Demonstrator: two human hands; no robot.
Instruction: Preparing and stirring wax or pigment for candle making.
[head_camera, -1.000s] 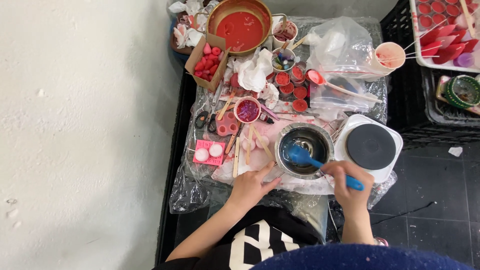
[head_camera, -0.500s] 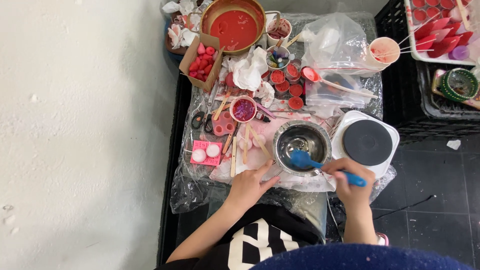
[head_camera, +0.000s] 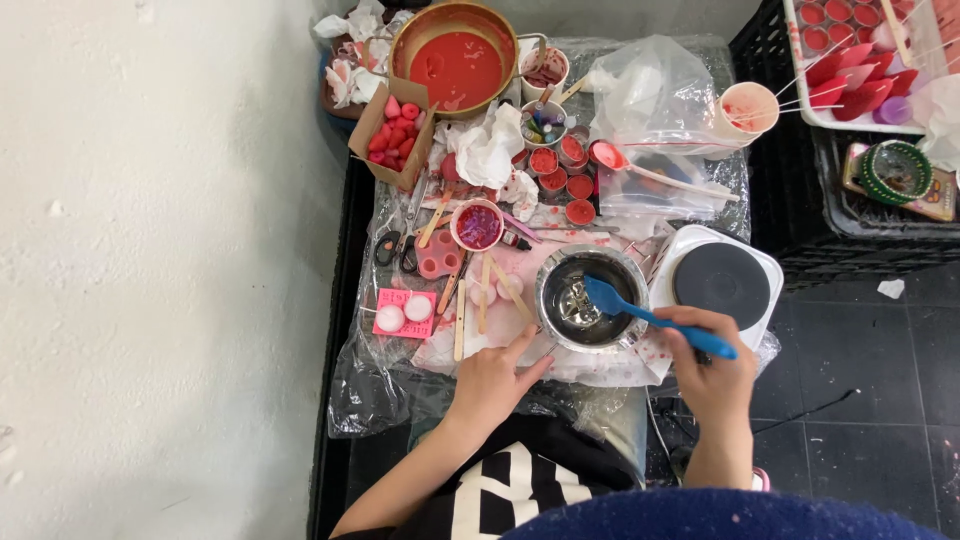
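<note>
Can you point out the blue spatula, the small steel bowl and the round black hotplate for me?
blue silicone spatula (head_camera: 610, 298), head view, on its flat blade inside the bowl.
small round steel bowl (head_camera: 560, 265), head view, on its upper rim.
round black hotplate on a white base (head_camera: 722, 285), head view, on the middle of the dark disc.

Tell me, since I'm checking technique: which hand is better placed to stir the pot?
Right. The right hand already holds the blue spatula, blade in the pot; the left hand rests beside it.
</note>
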